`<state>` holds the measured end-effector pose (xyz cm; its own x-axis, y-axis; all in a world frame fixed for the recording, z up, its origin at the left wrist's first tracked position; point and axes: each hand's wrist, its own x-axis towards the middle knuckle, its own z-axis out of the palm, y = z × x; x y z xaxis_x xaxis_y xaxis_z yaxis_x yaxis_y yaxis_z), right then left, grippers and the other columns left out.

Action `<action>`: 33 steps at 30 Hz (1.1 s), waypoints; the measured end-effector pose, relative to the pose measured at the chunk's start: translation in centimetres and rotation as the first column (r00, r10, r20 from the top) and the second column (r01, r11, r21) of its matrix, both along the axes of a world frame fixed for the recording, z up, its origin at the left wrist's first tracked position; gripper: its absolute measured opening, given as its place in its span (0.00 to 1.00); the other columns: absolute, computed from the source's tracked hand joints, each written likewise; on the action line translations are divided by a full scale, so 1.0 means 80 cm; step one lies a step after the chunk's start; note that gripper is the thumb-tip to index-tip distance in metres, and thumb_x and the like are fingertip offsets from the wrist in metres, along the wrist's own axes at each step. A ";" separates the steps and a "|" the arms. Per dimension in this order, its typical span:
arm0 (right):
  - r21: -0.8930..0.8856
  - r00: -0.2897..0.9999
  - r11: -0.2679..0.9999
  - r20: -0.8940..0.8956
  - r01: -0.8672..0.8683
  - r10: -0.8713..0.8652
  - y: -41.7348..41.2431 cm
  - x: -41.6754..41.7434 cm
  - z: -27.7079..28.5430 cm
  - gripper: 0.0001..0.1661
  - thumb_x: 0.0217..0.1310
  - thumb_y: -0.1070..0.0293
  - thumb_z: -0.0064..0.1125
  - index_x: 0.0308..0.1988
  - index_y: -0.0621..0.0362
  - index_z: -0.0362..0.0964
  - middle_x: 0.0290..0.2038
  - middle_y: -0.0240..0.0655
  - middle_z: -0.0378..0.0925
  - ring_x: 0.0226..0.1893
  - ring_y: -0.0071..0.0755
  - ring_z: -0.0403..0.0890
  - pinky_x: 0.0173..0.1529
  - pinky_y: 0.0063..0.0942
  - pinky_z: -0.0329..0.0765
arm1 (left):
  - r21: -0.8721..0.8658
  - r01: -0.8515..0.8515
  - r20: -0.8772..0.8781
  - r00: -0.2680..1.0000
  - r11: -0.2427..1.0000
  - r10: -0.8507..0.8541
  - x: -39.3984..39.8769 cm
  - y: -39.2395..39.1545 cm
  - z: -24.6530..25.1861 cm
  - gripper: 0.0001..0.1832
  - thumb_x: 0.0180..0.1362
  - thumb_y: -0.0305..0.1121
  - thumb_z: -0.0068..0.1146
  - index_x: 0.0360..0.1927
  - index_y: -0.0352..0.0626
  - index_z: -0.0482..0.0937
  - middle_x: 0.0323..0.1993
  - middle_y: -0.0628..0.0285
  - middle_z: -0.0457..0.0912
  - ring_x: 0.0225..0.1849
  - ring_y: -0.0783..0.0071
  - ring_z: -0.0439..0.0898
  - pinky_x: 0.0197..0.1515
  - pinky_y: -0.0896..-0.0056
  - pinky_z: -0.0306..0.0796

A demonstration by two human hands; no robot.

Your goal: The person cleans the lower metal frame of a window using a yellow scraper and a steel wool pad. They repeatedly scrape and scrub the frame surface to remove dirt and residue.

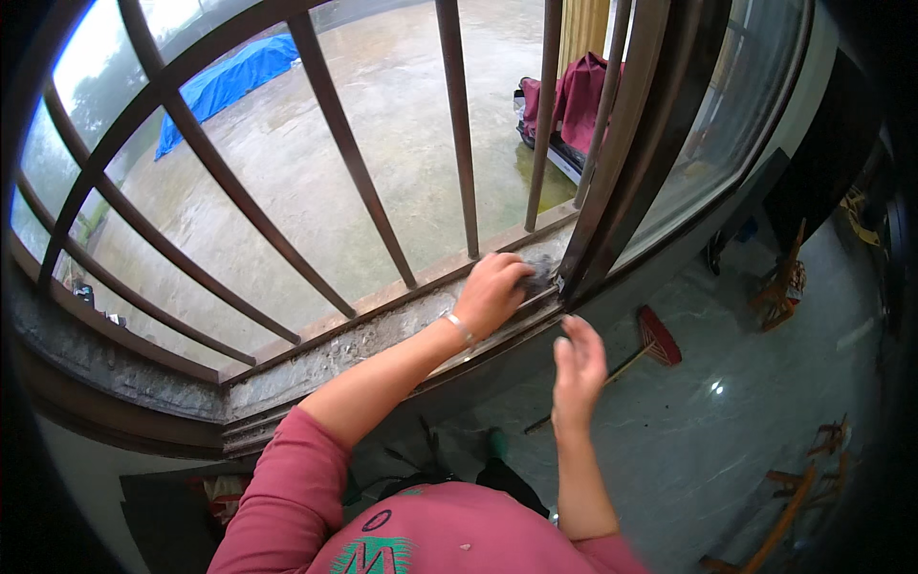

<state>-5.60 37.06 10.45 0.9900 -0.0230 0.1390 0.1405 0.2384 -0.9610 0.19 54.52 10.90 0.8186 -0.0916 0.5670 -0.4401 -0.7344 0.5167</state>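
Note:
My left hand [495,294], with a silvery bracelet at the wrist, is closed on a dark grey wad [539,275], blurred, perhaps a cloth or scouring pad. It is at the right end of the dirty window sill [380,333], beside the brown window frame [609,172]. Grit and flakes lie along the sill, between the metal bars [460,129] and the sliding track [495,336]. My right hand [579,366] is raised just inside the frame's lower corner, fingers apart, with nothing visible in it.
A broom [658,336] with a red head lies on the glossy floor [688,430]. Wooden chairs or stools [782,509] stand at the right. Beyond the bars are a concrete yard [301,186], a blue tarpaulin [226,82] and something under a dark red cover [582,104].

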 end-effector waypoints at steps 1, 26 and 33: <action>-0.024 0.996 0.996 0.008 0.089 -0.089 -0.017 0.002 -0.009 0.17 0.60 0.77 0.50 0.50 0.69 0.66 0.50 0.41 0.72 0.52 0.31 0.72 0.58 0.28 0.67 | 0.045 0.050 -0.005 0.999 0.998 -0.050 0.021 -0.006 -0.013 0.15 0.44 0.23 0.56 0.38 0.41 0.78 0.38 0.55 0.77 0.43 0.54 0.74 0.48 0.60 0.69; -0.028 0.956 0.982 -0.225 0.186 -0.188 -0.109 -0.022 -0.034 0.05 0.61 0.78 0.49 0.38 0.65 0.69 0.32 0.34 0.75 0.30 0.22 0.74 0.39 0.21 0.73 | 0.592 0.363 -0.409 0.905 0.719 -0.120 -0.009 0.011 -0.005 0.07 0.47 0.29 0.51 0.30 0.46 0.79 0.33 0.59 0.73 0.39 0.61 0.75 0.39 0.64 0.72; -0.110 0.944 0.972 -0.238 0.206 -0.227 -0.119 -0.025 -0.046 0.06 0.60 0.77 0.50 0.39 0.65 0.70 0.31 0.34 0.75 0.30 0.21 0.74 0.39 0.21 0.73 | 0.656 0.191 -0.459 0.869 0.730 0.186 -0.024 0.044 0.088 0.08 0.49 0.32 0.52 0.34 0.51 0.79 0.31 0.57 0.75 0.36 0.59 0.79 0.36 0.62 0.75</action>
<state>-7.60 27.51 6.76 0.9659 -0.2396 -0.0986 -0.0643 0.1470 -0.9870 -1.71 58.07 17.95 0.9528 -0.2879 -0.0966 -0.2864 -0.9576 0.0296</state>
